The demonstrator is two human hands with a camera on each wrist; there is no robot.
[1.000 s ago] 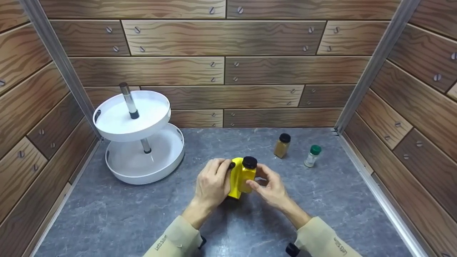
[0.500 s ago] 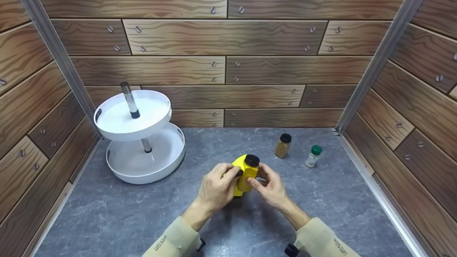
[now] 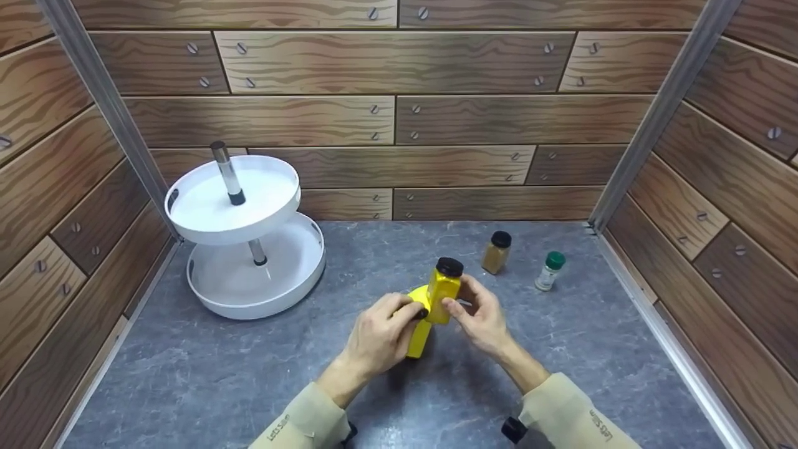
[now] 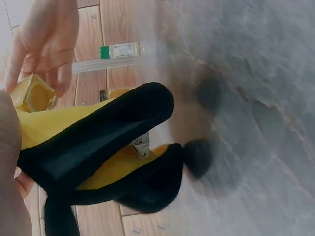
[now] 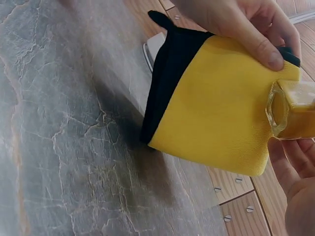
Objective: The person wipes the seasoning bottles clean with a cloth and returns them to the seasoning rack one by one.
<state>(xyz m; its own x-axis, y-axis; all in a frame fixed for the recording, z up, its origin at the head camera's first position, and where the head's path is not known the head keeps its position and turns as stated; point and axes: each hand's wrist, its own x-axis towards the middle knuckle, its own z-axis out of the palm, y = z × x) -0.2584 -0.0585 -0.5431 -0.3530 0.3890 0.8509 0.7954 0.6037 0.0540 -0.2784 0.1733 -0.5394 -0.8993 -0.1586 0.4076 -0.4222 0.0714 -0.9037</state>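
Observation:
In the head view my left hand grips a folded yellow cloth. The right wrist view shows the cloth's black border and hanging loop, with the left thumb pressing its upper part. My right hand holds a clear spice jar of yellow powder, black lid up, between thumb and fingers. The jar is raised and tilted slightly, its side against the cloth. From the left wrist, the jar's base shows beyond the cloth, whose black-edged folds hang down over the table.
A brown spice jar with a black lid stands behind the right hand. Right of it is a small green-capped shaker. A white two-tier round tray stand stands at the left on the grey tabletop. Wood-patterned walls enclose the table.
The right hand has lifted the jar up and slightly to the right. The left hand has moved a little right with the cloth, whose lower part now shows below the jar.

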